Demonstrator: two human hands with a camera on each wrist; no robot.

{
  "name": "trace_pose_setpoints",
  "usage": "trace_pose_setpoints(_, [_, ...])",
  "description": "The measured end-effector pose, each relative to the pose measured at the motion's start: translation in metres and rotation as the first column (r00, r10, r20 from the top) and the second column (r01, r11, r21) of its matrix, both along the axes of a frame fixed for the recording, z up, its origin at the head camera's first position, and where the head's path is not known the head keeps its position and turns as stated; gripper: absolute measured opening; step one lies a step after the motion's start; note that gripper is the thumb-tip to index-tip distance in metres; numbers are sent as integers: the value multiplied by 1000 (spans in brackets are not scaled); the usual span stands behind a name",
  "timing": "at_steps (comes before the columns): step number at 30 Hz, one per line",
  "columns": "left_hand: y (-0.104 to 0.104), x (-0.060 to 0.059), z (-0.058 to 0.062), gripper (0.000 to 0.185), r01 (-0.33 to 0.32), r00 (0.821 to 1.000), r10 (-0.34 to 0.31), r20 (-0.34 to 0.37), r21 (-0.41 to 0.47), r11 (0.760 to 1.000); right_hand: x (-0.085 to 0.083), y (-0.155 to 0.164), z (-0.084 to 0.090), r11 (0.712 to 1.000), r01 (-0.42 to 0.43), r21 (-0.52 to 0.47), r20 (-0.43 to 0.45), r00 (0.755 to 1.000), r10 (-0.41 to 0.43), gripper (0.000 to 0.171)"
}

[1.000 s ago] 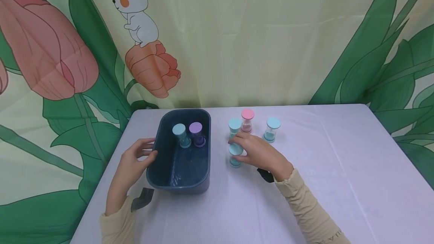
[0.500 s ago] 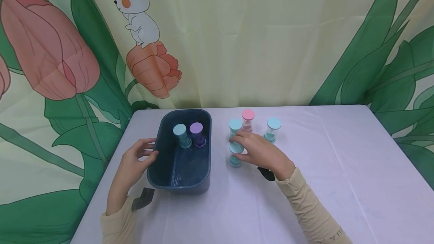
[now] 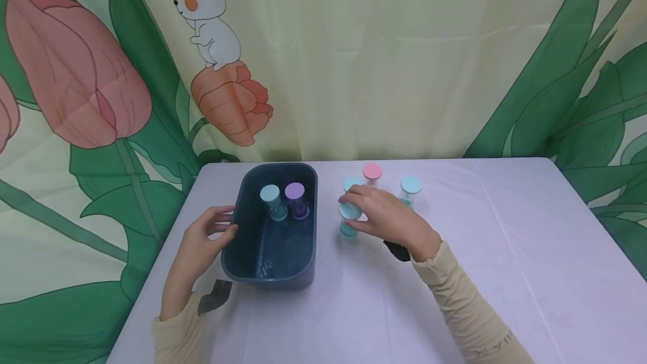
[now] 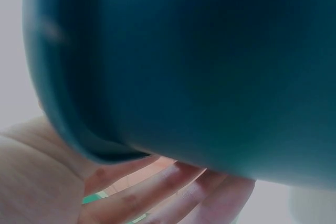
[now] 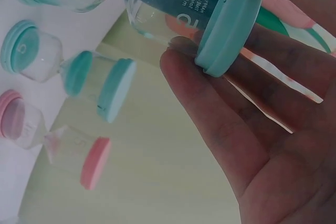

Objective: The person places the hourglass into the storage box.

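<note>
My right hand (image 3: 386, 215) grips a teal sand timer (image 3: 349, 221) by its top cap, upright just right of the dark blue bin (image 3: 268, 281). In the right wrist view the timer (image 5: 184, 3) is pinched between my fingers (image 5: 220, 119) and thumb. My left hand (image 3: 202, 240) rests with relaxed fingers against the bin's left wall; the left wrist view shows those fingers (image 4: 152, 192) under the bin wall (image 4: 210, 66). Inside the bin stand a light blue timer (image 3: 270, 195) and a purple timer (image 3: 295, 192).
Behind my right hand stand a teal timer (image 3: 350, 184), a pink timer (image 3: 372, 173) and a light blue timer (image 3: 410, 187). The right wrist view also shows the teal timer (image 5: 79, 72) and pink timer (image 5: 58, 140). A flower-print curtain hangs behind the white table (image 3: 505, 251).
My right hand has closed on the teal timer and raised it slightly, shifting it a little away from me. The left hand has stayed at the bin.
</note>
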State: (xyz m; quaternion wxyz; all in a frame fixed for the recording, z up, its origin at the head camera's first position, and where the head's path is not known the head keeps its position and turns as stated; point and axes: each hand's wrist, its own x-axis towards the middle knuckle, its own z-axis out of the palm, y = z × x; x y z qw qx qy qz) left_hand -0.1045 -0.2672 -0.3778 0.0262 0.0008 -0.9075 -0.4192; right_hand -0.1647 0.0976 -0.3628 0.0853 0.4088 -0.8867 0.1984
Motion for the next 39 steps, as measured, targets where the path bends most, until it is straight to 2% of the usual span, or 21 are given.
trace_pose_setpoints(12, [-1,-1,-1,45,-2,1000,2,0,-7,1000,-4,-3,20,1000,6,4,-21,1000,-6,33])
trace_pose_setpoints(26, [-2,-2,-6,45,-2,1000,2,-1,-13,1000,-9,-11,45,999,-38,-21,-76,996,37,36])
trace_pose_setpoints(39, [-2,-2,-5,45,-1,1000,1,-2,-14,1000,-6,-17,57,998,-46,-43,-114,993,41,38])
